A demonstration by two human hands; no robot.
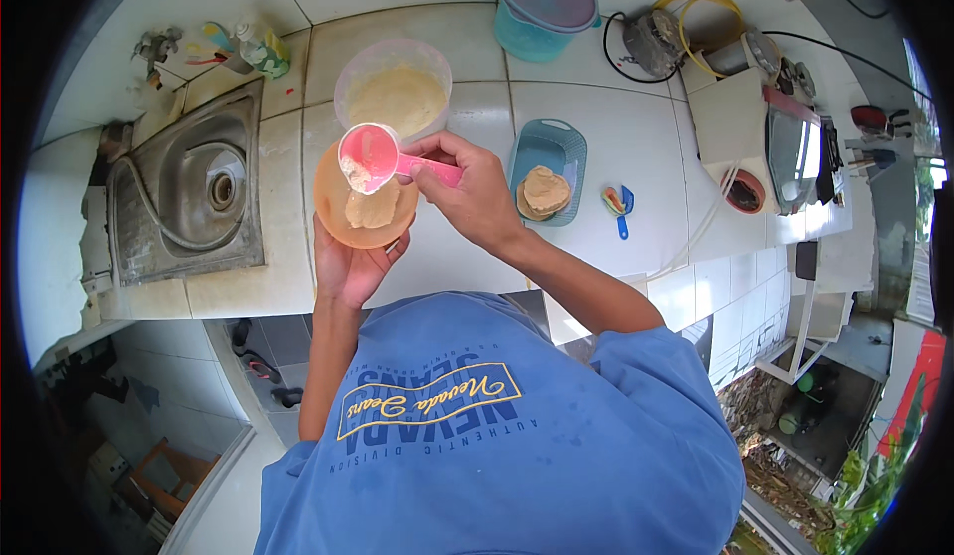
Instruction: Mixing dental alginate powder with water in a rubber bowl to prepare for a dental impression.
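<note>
My left hand supports an orange bowl from beneath and at its near rim. Inside it lies a soft-looking beige piece of food. My right hand grips the handle of a pink scoop, tilted over the bowl's far side with pale residue inside. Just beyond stands a whitish, see-through tub holding a cream-coloured mass. To the right, a blue-green plastic basket contains flat, round beige pieces, stacked at its near end.
At the left is a steel sink with a hose, bottles behind it. A lidded turquoise container stands at the back. Right of the basket lies a small blue-handled tool; an oven-like appliance and cables are farther right.
</note>
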